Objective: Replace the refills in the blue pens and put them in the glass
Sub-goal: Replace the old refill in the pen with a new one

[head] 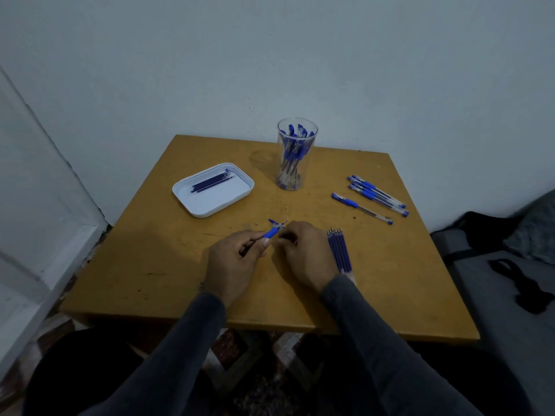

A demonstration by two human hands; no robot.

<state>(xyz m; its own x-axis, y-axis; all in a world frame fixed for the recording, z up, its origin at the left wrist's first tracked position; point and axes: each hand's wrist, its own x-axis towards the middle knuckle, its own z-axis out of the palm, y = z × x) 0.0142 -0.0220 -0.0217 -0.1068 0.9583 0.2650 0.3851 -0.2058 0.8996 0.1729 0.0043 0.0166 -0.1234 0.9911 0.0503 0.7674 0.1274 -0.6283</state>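
Head view: 1 slim blue-gripped ballpoint pen with a clear plastic barrel (pixel 271 232) is held between both hands just above the bare yellow-brown wooden table (pixel 168 253), near its front middle. The left hand (pixel 232 262) has thumb and fingers curled round the pen's barrel end; the blue grip and tip stick out past the fingers, pointing up and away. The right hand (pixel 303 252) is curled, fingertips meeting the pen near its grip; what exactly it pinches is hidden (possibly the refill or tip cone, cannot tell).

Handling, as a judgement: the pen is very light, stiff and thin, with a smooth barrel likely to slip; the rubbery blue grip is the surer place to hold. The refill is thinner still and could bend if pushed off-axis.

The row of dark blue fresh refills (pixel 339 250) lies on the table just beside the right hand, touching its wrist side. The tall clear glass (pixel 296 136), already holding several blue pens, stands well beyond the hands. 5 loose blue pens (pixel 372 195) lie at far right. The white rectangular tray (pixel 192 205) with dark spent refills sits to the far left.
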